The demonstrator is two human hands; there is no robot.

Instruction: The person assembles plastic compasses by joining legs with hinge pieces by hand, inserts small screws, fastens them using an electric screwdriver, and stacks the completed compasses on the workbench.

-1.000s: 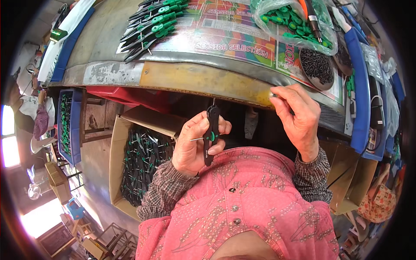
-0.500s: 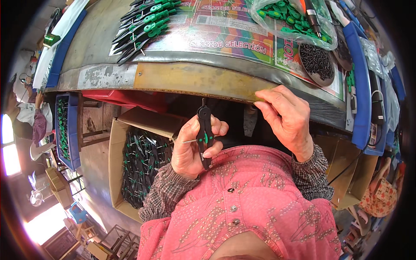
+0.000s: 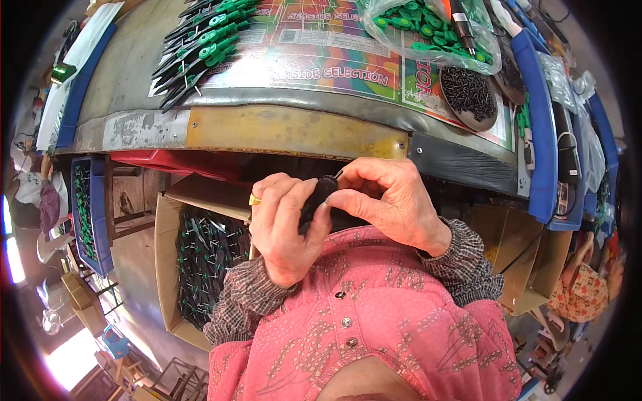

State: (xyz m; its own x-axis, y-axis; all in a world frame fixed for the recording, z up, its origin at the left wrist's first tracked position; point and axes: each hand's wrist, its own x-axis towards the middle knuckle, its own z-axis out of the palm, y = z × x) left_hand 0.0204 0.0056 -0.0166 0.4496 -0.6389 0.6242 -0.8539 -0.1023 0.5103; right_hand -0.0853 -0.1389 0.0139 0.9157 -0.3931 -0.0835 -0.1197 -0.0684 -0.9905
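My left hand [image 3: 286, 227] grips a small black tool part [image 3: 315, 198] close to my chest, just below the workbench edge [image 3: 294, 130]. My right hand [image 3: 384, 200] has come over it, with thumb and fingers pinching its upper end. Most of the black part is hidden between the two hands. A row of finished black tools with green fittings [image 3: 200, 50] lies on the bench top at the upper left. A clear bag of green plastic pieces [image 3: 421, 30] sits at the upper right, next to a round dish of small dark screws [image 3: 469, 93].
A cardboard box [image 3: 167, 267] full of black and green tools stands on the floor to my left. A blue crate [image 3: 93, 214] with more of them is farther left. Blue trays [image 3: 538, 120] line the bench's right side. Another cardboard box [image 3: 535, 267] sits at lower right.
My right hand came down from the bench edge and closed on the top of the black part. My left hand turned the part, so its green fitting no longer shows.
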